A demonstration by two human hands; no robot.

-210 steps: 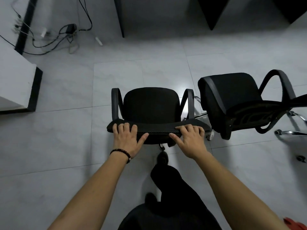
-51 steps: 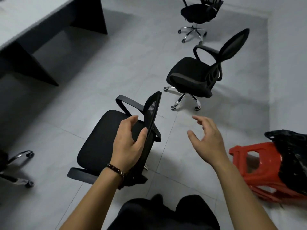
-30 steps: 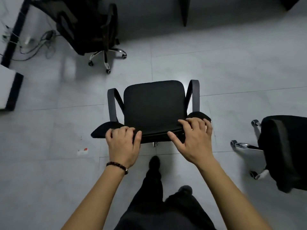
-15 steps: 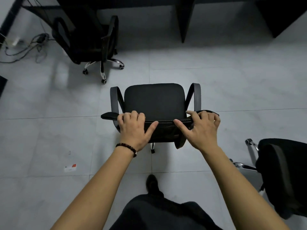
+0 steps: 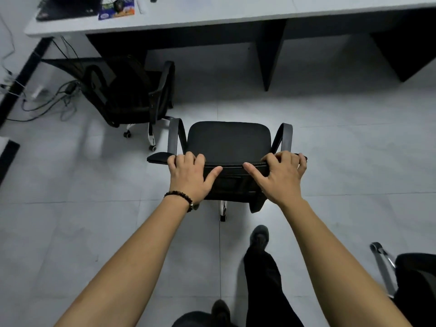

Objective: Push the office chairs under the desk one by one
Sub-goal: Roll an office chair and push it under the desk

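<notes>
No text is legible anywhere (the colourful pad (image 5: 116,9) is blurred).

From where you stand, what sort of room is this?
Most likely an office. A long white desk with dark panel legs runs along the far side, black wheeled office chairs stand on the grey tiled floor, and power cables trail near the desk's left end.

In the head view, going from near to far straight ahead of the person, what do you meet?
Shoe → hands, left hand and right hand, on the chair's backrest → chair seat → bare floor → desk.
</notes>
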